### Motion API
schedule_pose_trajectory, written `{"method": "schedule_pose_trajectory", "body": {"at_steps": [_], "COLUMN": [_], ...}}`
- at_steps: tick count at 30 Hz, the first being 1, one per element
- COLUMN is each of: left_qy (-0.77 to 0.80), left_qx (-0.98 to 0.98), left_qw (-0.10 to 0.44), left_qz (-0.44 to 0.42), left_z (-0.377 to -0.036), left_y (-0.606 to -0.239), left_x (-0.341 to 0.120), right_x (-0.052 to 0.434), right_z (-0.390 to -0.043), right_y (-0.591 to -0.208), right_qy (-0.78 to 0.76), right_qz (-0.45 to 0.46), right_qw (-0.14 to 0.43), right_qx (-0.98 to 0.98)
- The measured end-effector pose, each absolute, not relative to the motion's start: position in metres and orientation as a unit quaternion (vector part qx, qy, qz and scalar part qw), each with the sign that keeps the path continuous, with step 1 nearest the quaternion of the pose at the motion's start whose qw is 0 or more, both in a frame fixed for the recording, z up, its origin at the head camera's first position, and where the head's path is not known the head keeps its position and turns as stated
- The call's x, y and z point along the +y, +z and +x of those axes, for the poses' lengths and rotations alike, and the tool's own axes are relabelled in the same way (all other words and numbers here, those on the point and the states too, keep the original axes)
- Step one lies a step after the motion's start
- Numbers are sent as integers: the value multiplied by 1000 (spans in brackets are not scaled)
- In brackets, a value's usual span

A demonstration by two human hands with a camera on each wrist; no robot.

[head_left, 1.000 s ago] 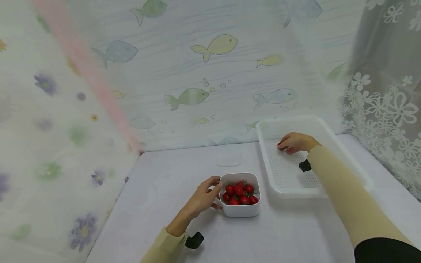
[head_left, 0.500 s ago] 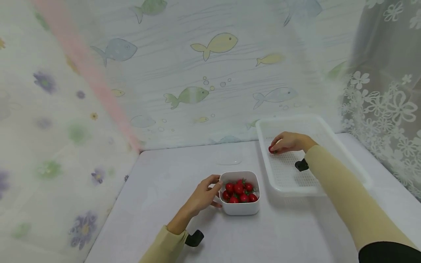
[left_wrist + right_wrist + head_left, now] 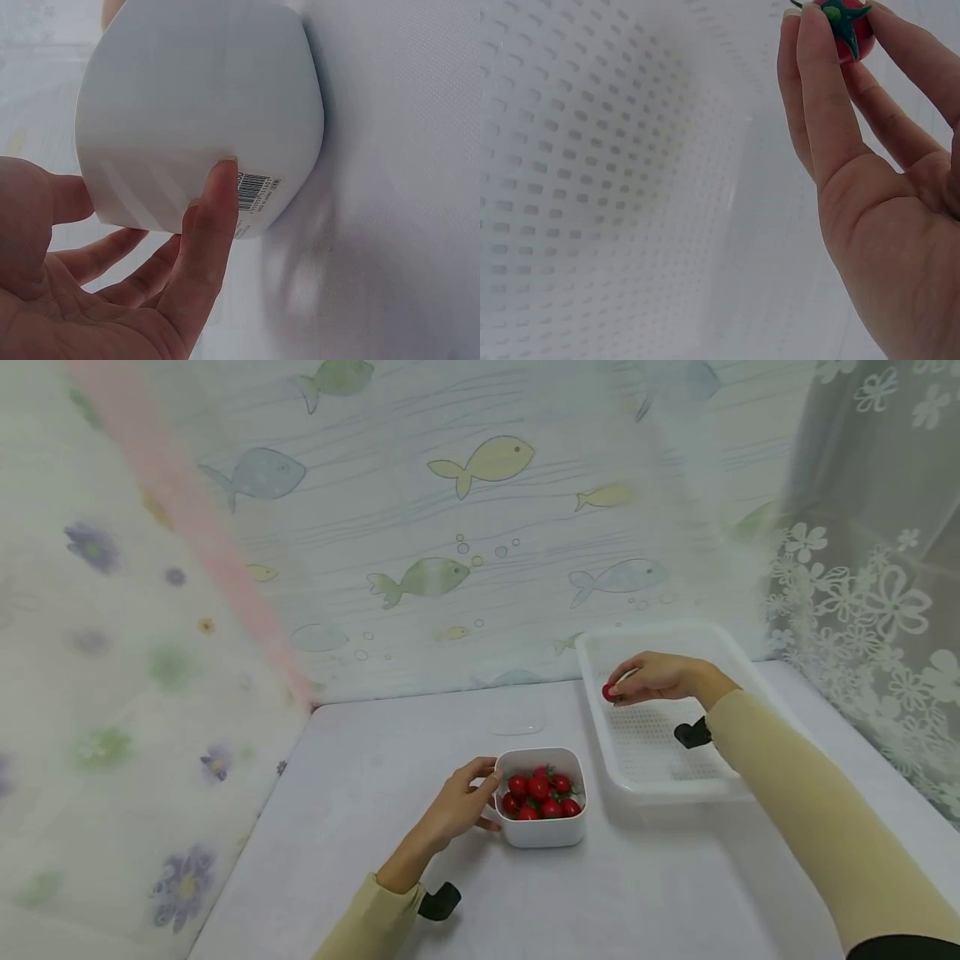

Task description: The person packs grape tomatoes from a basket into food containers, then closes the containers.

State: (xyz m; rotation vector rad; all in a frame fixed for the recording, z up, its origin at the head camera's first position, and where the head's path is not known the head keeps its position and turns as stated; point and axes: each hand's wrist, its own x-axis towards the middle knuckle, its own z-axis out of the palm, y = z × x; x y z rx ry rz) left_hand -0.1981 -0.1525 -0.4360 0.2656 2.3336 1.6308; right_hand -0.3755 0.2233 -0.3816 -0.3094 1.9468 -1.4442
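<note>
**A:** What is your right hand (image 3: 656, 677) doing?

**B:** You are pinching a small red cherry tomato with a green stalk (image 3: 607, 692) between your thumb and fingertips (image 3: 815, 45). You are holding it above the near-left part of the white perforated plastic tray (image 3: 738, 664), clear of the tray floor.

**A:** And your left hand (image 3: 457, 806)?

**B:** You are resting it against the left wall of the white square bowl of red cherry tomatoes (image 3: 542, 833), fingers loosely spread along the side; it is probably only touching, since the wrist view shows the fingers lying nearly straight on the wall. The bowl is sitting on the pale grey counter (image 3: 360, 827), just left of the tray.
</note>
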Motion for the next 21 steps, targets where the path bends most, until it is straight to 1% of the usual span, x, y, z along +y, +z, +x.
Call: {"method": "schedule_pose_trajectory", "body": {"at_steps": [13,21], "left_qy": [567,568], "left_qx": [807,806], "left_qw": [139,145], "left_qz": [93,88], "left_z": [-198,-199], "left_y": [-435,-435], "left_x": [-151,-152], "right_x": [211,193], "right_z": [-351,-326], "right_y": [-353,-337], "right_qy": [-536,-518], "right_qz": [-176,-210], "right_qw": [318,312], "right_qx": [762,769]}}
